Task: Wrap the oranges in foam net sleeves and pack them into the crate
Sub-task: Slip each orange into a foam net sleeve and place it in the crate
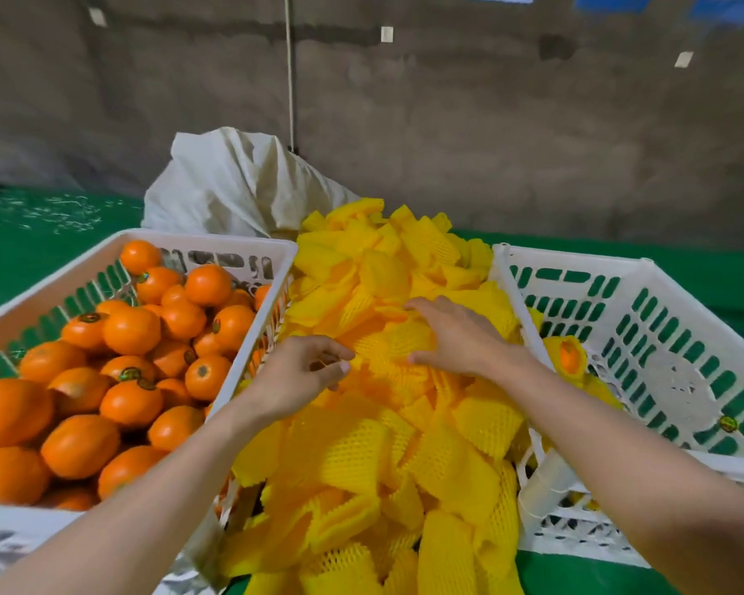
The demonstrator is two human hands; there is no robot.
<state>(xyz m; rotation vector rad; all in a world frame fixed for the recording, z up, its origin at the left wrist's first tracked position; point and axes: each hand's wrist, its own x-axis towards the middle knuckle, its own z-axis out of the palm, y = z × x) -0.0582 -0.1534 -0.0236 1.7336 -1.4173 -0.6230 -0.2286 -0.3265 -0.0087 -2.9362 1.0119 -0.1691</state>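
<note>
A heap of yellow foam net sleeves (361, 444) fills the gap between two white crates. The left crate (215, 246) is full of loose oranges (132, 330). In the right crate (576, 259) a few oranges wrapped in yellow sleeves (568, 356) lie against its left wall. My left hand (297, 375) hovers over the heap beside the left crate, fingers curled, thumb and fingertips close together with nothing plainly held. My right hand (456, 337) lies palm down on the sleeves, fingers spread over one of them.
A white cloth sack (237, 182) stands behind the heap. Green matting (39, 234) covers the ground around the crates, and a grey wall rises behind. A rope (290, 79) hangs down to the sack.
</note>
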